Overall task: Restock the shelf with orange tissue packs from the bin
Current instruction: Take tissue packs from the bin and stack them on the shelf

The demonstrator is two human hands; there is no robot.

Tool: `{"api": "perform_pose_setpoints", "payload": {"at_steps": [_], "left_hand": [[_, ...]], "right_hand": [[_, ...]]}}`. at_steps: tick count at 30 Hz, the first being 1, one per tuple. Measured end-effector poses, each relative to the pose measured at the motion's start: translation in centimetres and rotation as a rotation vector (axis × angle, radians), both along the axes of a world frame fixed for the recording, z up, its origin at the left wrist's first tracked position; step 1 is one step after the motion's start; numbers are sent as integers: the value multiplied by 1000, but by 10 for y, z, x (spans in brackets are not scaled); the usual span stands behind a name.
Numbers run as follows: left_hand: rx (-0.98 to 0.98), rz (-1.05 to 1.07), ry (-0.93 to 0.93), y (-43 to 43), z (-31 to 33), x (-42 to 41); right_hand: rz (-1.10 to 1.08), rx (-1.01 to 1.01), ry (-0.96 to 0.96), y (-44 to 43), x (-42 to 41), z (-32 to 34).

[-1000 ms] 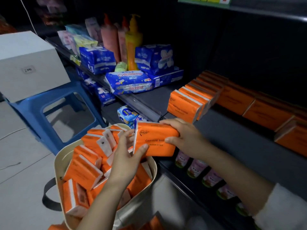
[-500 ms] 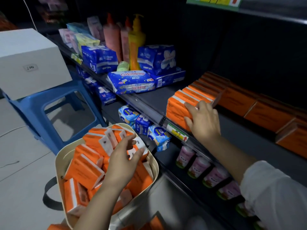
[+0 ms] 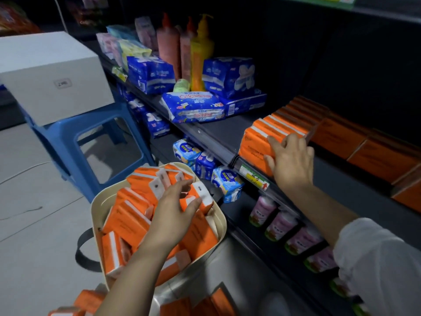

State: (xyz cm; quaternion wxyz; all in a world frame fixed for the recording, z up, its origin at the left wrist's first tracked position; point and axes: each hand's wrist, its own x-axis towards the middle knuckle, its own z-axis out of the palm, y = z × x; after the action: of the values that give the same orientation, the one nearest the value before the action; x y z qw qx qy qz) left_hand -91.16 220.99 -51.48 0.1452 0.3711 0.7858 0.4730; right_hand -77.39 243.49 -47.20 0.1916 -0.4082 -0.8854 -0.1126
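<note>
A cream bin on the floor holds several orange tissue packs. My left hand reaches into it, fingers and thumb closed around one white-ended orange pack near the bin's right rim. On the dark shelf a row of orange packs stands on edge. My right hand lies flat, fingers spread, against the front pack of that row at the shelf's front edge. More orange packs lie further right on the shelf.
Blue tissue packages and pump bottles fill the shelf's left part. Small blue packs and pink cups sit on the lower shelf. A white box rests on a blue stool left of the bin.
My right hand carried an orange pack from above the bin to the front of the shelf row and stays against it. My left hand dropped into the bin onto another pack.
</note>
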Motion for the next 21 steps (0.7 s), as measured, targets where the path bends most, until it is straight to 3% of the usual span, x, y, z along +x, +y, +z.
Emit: {"api": "perform_pose_setpoints", "payload": {"at_steps": [5,9,11,13,15,18,21], "left_hand": [[-135,6,71,-19,-3,-22],[-311,12,106,-45,-11,-46],[-398,-5,94,-60,-14,-56],[-482,-25,70,-75,-17,-64],[-524,-33,49,-88,-19,-72],[-561,-44,57,-102,-19,-78],[-573,-101,-12,-108,-21,-78]], "right_hand": [[8,-4,102,-19,-4,0],[277,-33,198,-68,-26,-25],[372,-254,59,-95,-43,-41],[441,-638,-193,-119,-57,-62],[604,-857,-410,-140,-67,-84],[711,-892,-662,-169,-74,-113],[729,-861,-689,-184,-77,-126]]}}
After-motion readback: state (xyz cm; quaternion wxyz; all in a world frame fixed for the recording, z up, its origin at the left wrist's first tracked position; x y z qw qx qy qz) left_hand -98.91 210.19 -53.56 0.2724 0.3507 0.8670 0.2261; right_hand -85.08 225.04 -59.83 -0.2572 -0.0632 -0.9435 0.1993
